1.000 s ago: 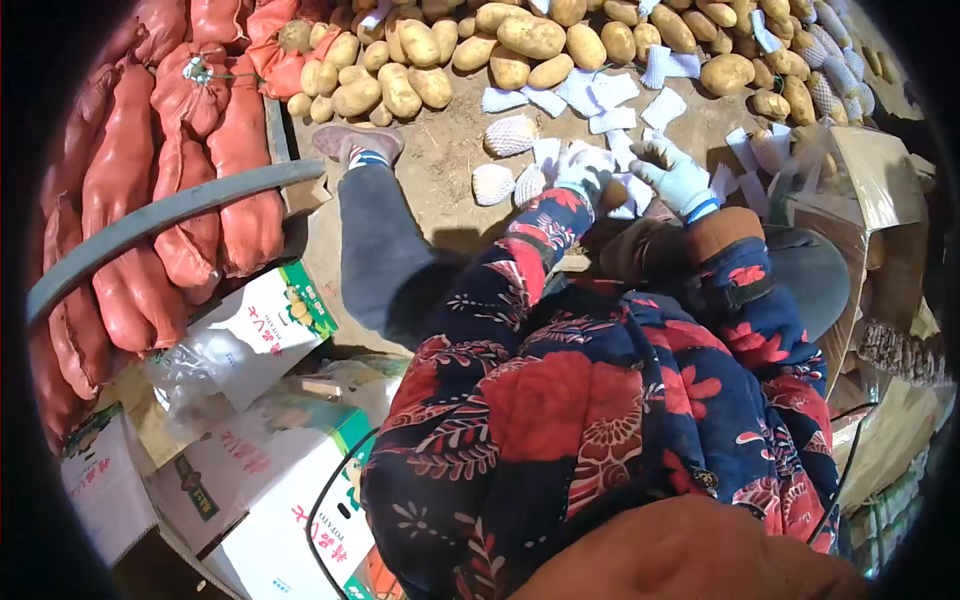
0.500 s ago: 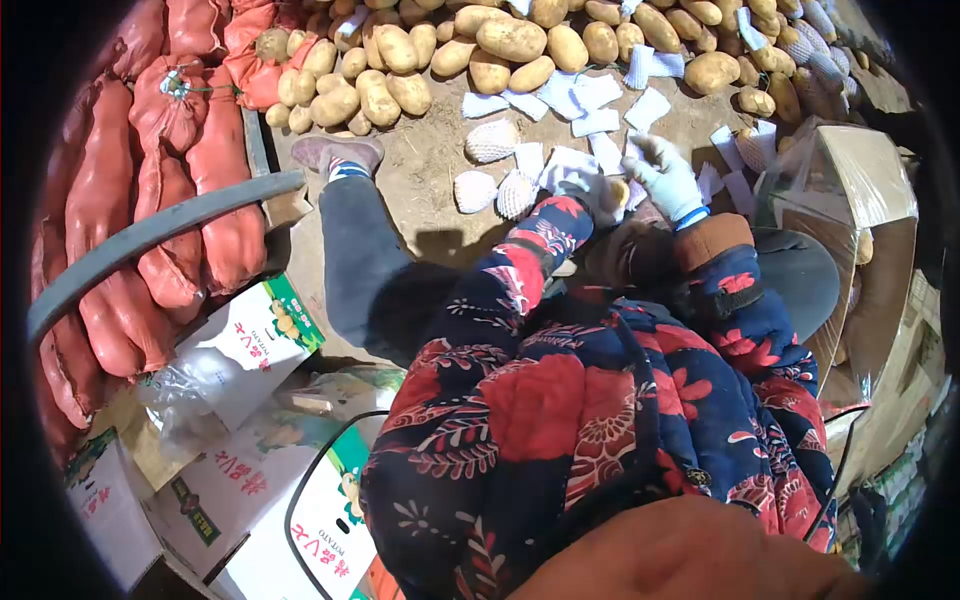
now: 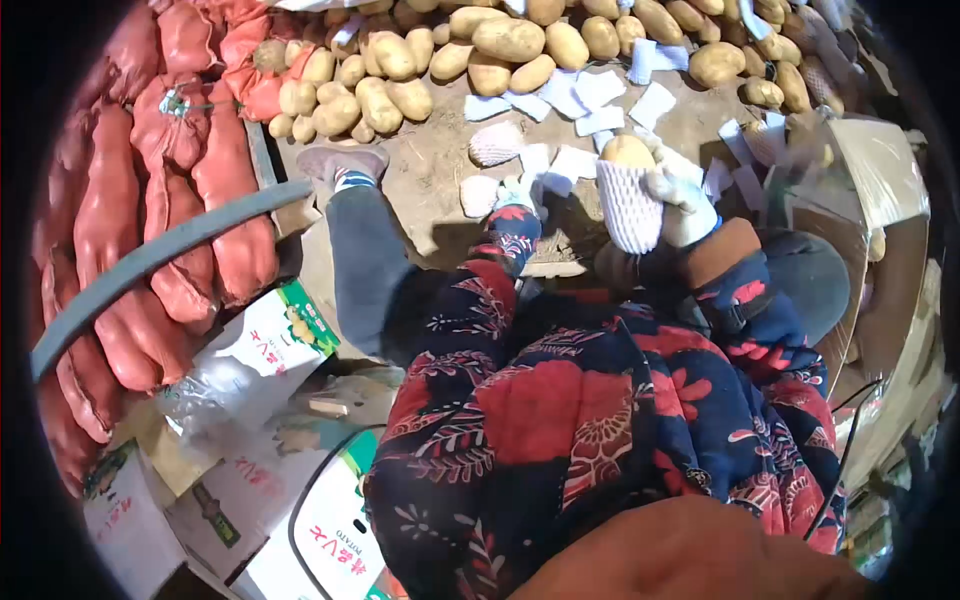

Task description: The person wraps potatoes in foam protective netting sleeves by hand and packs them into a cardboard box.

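Observation:
My right hand [image 3: 682, 200], in a pale glove, is closed around a potato [image 3: 628, 152] in a white foam net sleeve [image 3: 630, 208]. The potato's bare end sticks out at the top. My left hand [image 3: 520, 195], also gloved, reaches down to the ground beside a sleeved potato [image 3: 479, 195]. Its fingers are hard to make out, and whatever lies under them is hidden. Another sleeved potato [image 3: 496, 144] rests just beyond. Loose foam sleeves [image 3: 599, 90] lie flat on the ground ahead of my hands.
A heap of bare potatoes [image 3: 510, 40] spans the far side. Full red mesh sacks [image 3: 110, 230] line the left, with a curved grey bar [image 3: 170, 255] in front. Printed potato cartons [image 3: 265, 340] stand at lower left. A plastic-lined cardboard box [image 3: 875, 180] is at right.
My right hand has risen slightly and now holds the sleeved potato upright. My left hand has moved away from it, to the left, over the spot where a sleeved potato lay.

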A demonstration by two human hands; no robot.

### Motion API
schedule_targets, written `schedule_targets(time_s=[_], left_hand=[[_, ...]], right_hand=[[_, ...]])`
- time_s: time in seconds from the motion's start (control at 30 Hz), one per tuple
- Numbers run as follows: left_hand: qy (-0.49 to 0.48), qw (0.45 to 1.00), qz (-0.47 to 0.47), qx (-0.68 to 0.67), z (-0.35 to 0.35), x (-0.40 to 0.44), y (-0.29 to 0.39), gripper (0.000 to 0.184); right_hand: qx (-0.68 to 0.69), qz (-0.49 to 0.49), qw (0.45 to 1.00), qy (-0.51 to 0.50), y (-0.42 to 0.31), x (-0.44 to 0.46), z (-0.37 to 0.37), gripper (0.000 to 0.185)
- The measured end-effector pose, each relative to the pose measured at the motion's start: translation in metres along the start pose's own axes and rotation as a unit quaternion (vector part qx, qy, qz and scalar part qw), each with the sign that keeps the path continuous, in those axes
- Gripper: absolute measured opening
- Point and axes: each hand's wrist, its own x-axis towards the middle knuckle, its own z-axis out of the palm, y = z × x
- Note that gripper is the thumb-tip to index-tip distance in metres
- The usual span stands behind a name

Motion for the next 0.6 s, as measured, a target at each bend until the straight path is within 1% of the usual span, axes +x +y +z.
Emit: schedule_targets(time_s=[0.03, 0.07, 0.1, 0.13, 0.17, 0.2, 0.23, 0.27, 0.33, 0.37, 0.4, 0.43, 0.47, 0.5, 0.53, 0.57, 0.6], left_hand=[[0.028, 0.999, -0.023, -0.027, 0.002, 0.002, 0.002, 0.052], [0.031, 0.999, -0.018, -0.027, 0.003, 0.009, 0.008, 0.052], [0.005, 0.941, -0.119, -0.318, 0.002, 0.017, 0.014, 0.045], [-0.024, 0.79, -0.206, -0.577, -0.006, 0.02, 0.022, 0.038], [-0.043, 0.701, -0.199, -0.684, -0.01, 0.024, 0.025, 0.039], [-0.056, 0.676, -0.133, -0.723, -0.017, 0.019, 0.035, 0.04], [-0.079, 0.632, -0.082, -0.766, -0.024, 0.014, 0.045, 0.041], [-0.106, 0.602, -0.024, -0.791, -0.038, 0.008, 0.062, 0.042], [-0.172, 0.538, 0.071, -0.822, -0.071, -0.005, 0.097, 0.045], [-0.206, 0.504, 0.108, -0.832, -0.088, -0.012, 0.116, 0.046], [-0.24, 0.47, 0.132, -0.839, -0.1, -0.016, 0.131, 0.047], [-0.272, 0.436, 0.152, -0.844, -0.109, -0.018, 0.147, 0.048], [-0.296, 0.41, 0.162, -0.848, -0.116, -0.02, 0.162, 0.049], [-0.295, 0.388, 0.155, -0.859, -0.117, -0.021, 0.171, 0.069], [-0.303, 0.394, 0.163, -0.852, -0.136, -0.044, 0.202, 0.069], [-0.241, 0.478, 0.2, -0.82, -0.142, -0.064, 0.233, 0.071], [-0.179, 0.549, 0.237, -0.782, -0.154, -0.085, 0.253, 0.074]], right_hand=[[0.007, -0.012, 1.0, 0.018, -0.002, -0.001, 0.0, 0.075], [0.006, -0.011, 1.0, 0.028, 0.0, -0.001, -0.005, 0.077], [-0.002, -0.033, 0.999, 0.04, 0.0, -0.002, -0.005, 0.073], [-0.009, -0.055, 0.997, 0.05, 0.0, -0.002, -0.005, 0.07], [0.011, -0.045, 0.999, 0.021, 0.001, 0.001, -0.004, 0.065], [0.027, -0.059, 0.998, 0.002, -0.011, -0.002, -0.008, 0.06], [0.1, -0.048, 0.993, -0.034, -0.019, -0.006, -0.013, 0.051], [0.361, 0.14, 0.92, 0.052, -0.022, -0.001, -0.02, 0.044], [0.236, -0.012, 0.971, 0.029, 0.006, 0.011, -0.04, 0.033], [0.176, -0.089, 0.98, 0.032, 0.02, 0.016, -0.051, 0.028], [0.18, -0.103, 0.977, 0.043, 0.008, -0.004, -0.027, 0.026], [-0.069, -0.237, 0.966, 0.076, 0.018, 0.009, -0.052, 0.025], [-0.004, -0.194, 0.979, 0.059, 0.002, -0.01, -0.041, 0.028], [0.062, -0.149, 0.986, 0.048, -0.016, -0.032, -0.027, 0.031], [0.063, -0.163, 0.983, 0.047, -0.038, -0.059, -0.012, 0.031], [0.33, -0.133, 0.934, -0.039, -0.053, -0.079, -0.016, 0.036], [0.564, -0.09, 0.812, -0.12, -0.061, -0.097, -0.014, 0.041]])
